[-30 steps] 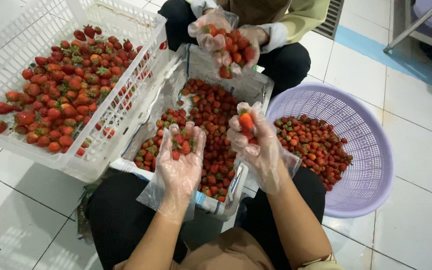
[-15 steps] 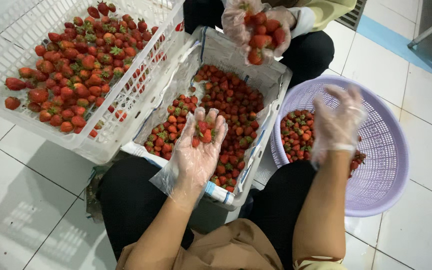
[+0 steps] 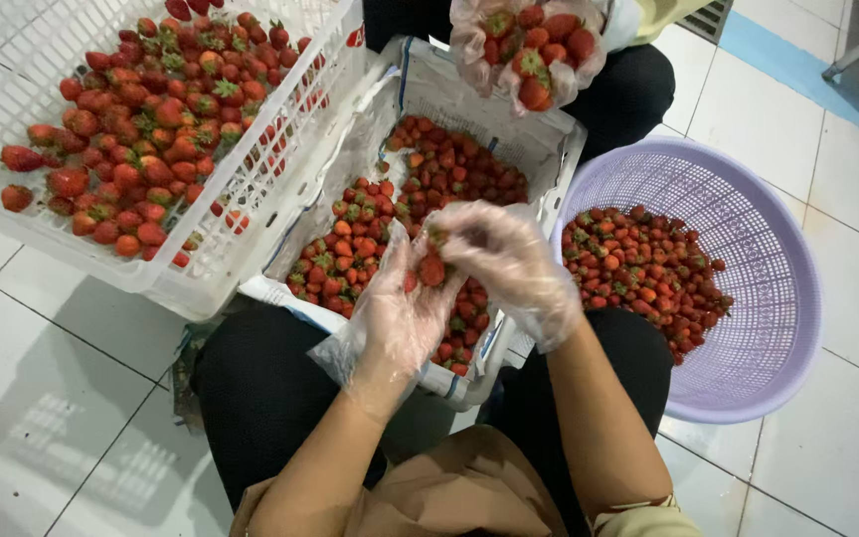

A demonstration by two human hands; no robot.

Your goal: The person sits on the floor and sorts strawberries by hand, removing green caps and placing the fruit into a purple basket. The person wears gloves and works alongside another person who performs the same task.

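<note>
The lined box [image 3: 509, 129] of strawberries [image 3: 449, 169] rests on the person's lap, centre. The crate [image 3: 251, 239] of strawberries [image 3: 131, 129] sits to its left, touching. The round basket [image 3: 748, 229] holding strawberries [image 3: 638, 278] sits to its right. Both hands [image 3: 405, 308] [image 3: 504, 259] meet over the box's near end. A co-worker's hands [image 3: 529, 45] hold berries beyond the box.

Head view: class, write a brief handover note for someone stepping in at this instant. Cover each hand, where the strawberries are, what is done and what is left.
Left hand: gloved, open over the lined box, fingertips at a strawberry.
Right hand: gloved, fingers curled at that same strawberry.
Done, as things lie: many strawberries sit in the white crate, smaller ones in the purple basket.
Left: the lined box between the knees holds plenty of berries.
Opposite, another person's gloved hands hold a heap of strawberries.
</note>
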